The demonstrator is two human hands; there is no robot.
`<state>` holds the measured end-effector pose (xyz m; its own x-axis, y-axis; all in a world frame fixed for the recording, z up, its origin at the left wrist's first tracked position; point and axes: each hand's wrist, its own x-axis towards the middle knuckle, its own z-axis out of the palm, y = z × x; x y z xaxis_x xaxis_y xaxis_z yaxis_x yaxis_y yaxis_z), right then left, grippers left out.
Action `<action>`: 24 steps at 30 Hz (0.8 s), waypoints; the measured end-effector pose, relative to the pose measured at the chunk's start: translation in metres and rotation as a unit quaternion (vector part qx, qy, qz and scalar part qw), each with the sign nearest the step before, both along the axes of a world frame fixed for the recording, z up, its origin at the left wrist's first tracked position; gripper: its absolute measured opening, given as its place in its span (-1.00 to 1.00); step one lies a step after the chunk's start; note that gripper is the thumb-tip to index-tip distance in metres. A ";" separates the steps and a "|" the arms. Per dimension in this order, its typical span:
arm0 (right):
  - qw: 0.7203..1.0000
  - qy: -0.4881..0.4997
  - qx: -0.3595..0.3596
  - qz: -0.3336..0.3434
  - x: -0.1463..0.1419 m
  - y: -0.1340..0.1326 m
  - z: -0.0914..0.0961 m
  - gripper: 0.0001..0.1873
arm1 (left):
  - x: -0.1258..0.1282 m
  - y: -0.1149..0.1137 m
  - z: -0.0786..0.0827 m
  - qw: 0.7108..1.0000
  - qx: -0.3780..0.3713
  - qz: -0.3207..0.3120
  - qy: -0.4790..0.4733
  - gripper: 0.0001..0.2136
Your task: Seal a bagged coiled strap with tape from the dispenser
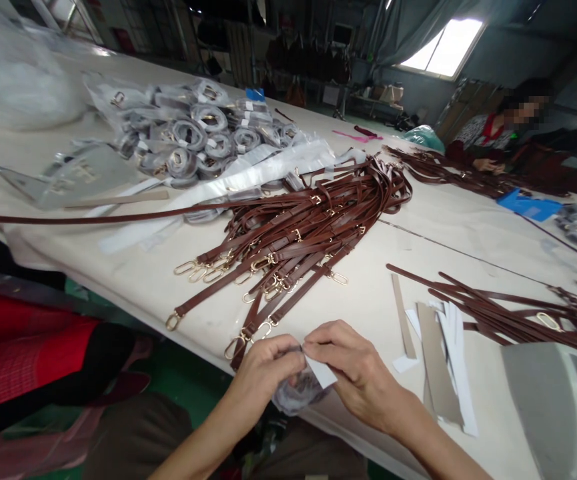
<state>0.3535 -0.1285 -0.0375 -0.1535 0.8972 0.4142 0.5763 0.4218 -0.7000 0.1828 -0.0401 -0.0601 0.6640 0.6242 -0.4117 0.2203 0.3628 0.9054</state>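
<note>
Near the table's front edge, my left hand point(274, 363) is closed around a coiled strap in clear plastic wrap point(295, 393). My right hand point(351, 360) pinches a small white paper label point(321, 373) against the same wrapped coil, fingertips close to the left thumb. Part of the coil is hidden behind both hands. Just beyond my hands lies a heap of brown leather straps point(313, 227) with gold buckles and oval clasps, their clasp ends towards me. Farther back is a pile of other wrapped coils point(188, 137).
To the right lie white and grey strips point(438, 360), more brown straps point(488, 303) and a grey machine point(543, 400). A set square point(23, 183) and a plastic bag point(13, 73) are at left. Another person point(493, 137) sits across the table near a blue sheet point(528, 205).
</note>
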 end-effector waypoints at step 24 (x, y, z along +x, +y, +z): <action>0.961 0.122 -0.036 -0.246 -0.033 -0.027 -0.016 -0.88 | -0.013 -0.004 -0.001 0.989 -0.035 0.138 -0.042 -0.66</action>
<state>0.3206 -0.1552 -0.0538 0.3908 0.8635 0.3189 0.5091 0.0860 -0.8564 0.1701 -0.0440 -0.0612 0.5069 0.7583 -0.4099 0.0287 0.4603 0.8873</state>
